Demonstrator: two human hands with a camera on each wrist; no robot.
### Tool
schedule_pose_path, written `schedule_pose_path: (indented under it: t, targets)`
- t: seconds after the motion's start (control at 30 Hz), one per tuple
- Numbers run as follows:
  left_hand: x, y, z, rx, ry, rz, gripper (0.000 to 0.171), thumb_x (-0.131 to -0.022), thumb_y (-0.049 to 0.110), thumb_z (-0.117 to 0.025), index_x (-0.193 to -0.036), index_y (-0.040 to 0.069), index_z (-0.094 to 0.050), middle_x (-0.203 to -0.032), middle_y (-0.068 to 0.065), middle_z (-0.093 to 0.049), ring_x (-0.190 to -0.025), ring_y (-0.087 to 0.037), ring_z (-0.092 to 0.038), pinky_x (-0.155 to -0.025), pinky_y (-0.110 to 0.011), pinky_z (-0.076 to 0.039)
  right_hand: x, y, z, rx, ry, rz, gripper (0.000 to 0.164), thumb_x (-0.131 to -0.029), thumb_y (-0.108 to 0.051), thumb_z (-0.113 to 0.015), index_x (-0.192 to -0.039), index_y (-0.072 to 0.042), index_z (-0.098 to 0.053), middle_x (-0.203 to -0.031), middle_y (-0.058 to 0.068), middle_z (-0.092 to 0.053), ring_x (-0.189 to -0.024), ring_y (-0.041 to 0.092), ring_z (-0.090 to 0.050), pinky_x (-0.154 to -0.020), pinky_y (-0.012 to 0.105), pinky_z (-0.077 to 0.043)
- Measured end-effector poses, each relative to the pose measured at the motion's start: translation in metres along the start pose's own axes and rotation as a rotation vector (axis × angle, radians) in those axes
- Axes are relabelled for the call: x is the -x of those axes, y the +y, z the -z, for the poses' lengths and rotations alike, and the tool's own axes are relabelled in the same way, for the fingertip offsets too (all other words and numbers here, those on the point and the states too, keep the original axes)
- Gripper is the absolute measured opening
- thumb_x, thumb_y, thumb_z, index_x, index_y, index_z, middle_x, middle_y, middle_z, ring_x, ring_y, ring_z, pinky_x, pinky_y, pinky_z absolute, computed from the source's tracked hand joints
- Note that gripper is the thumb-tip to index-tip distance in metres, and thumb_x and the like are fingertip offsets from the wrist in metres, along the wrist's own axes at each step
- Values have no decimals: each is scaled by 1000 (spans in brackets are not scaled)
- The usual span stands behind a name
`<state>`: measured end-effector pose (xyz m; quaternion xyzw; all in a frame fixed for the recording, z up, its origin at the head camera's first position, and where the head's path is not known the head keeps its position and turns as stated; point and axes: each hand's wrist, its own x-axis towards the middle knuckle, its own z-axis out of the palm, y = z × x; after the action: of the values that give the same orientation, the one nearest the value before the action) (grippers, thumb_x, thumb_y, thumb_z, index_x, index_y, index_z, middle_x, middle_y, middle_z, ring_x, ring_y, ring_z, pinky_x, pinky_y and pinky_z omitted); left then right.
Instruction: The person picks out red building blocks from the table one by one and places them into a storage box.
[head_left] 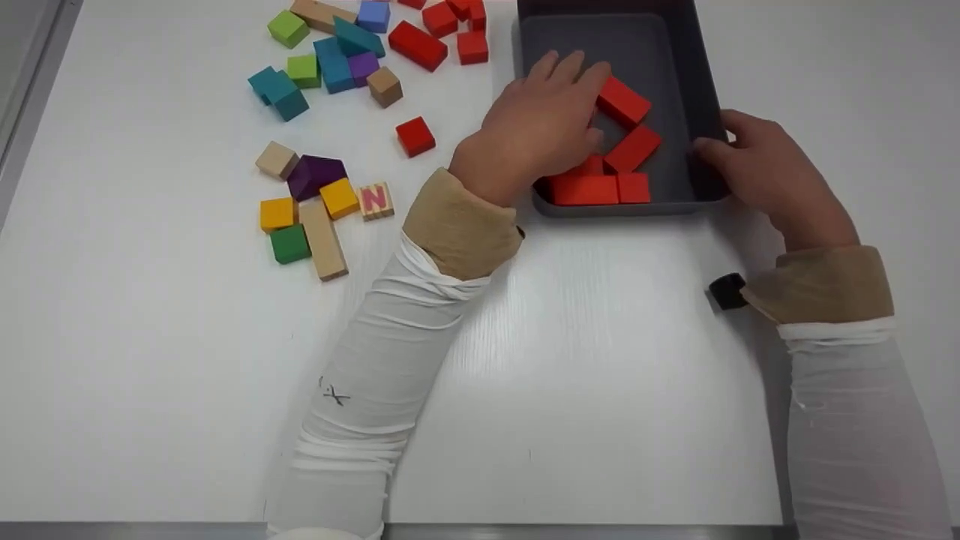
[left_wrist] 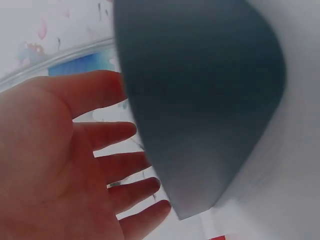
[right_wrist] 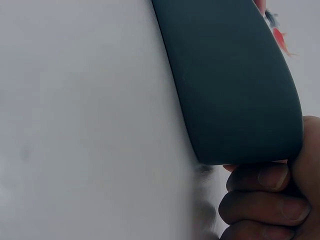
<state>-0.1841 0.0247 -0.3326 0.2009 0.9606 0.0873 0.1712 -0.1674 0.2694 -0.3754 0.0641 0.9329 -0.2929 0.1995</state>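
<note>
A dark grey tray (head_left: 634, 210) stands on the white table, with several red blocks (head_left: 634, 150) inside near its front end. Over the left wall reaches my left hand (head_left: 536, 124); in the left wrist view its fingers (left_wrist: 127, 162) are spread and nearly straight beside the dark wall. No block shows in that hand, though the wall hides some fingertips. My right hand (head_left: 780, 169) grips the tray's right wall, thumb over the rim. The right wrist view shows its curled fingers (right_wrist: 260, 205) at the tray's outside.
Left of the tray lies a single red block (head_left: 415, 136), with more red blocks (head_left: 418, 46) behind it. Blue, green and purple blocks (head_left: 334, 64) are grouped at the back left. Nearer lie yellow, purple, green and plain wooden blocks (head_left: 324, 240) and a letter block (head_left: 376, 201).
</note>
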Motion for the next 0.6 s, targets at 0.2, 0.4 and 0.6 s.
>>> schedule_pose_path:
  t: [0.2,0.4,0.6]
  targets:
    - [9,-17,15,24,15,44,63,-99,41,-42,-154,23,-17,-159,-1,-21,-144,-19,-20,-115,-36,-29,0,0,0,-6,-2,3,62,-99,-46,-30,-153,-17,-23,-148,18,-39,-121,32,-39,-105,54,-33]
    - [17,-49,29,157,0,173,57,-97,43,-49,-147,23,-33,-145,0,-40,-124,-16,-46,-101,-28,-44,0,-1,1,-8,-1,-2,62,-99,-47,-31,-153,-19,-23,-147,18,-39,-120,32,-41,-104,54,-33]
    - [26,-78,34,224,-13,264,50,-94,36,-58,-140,21,-45,-137,-3,-49,-115,-18,-49,-94,-32,-48,1,0,2,-5,-4,-4,62,-99,-46,-30,-154,-17,-22,-148,18,-38,-122,34,-39,-106,56,-31]
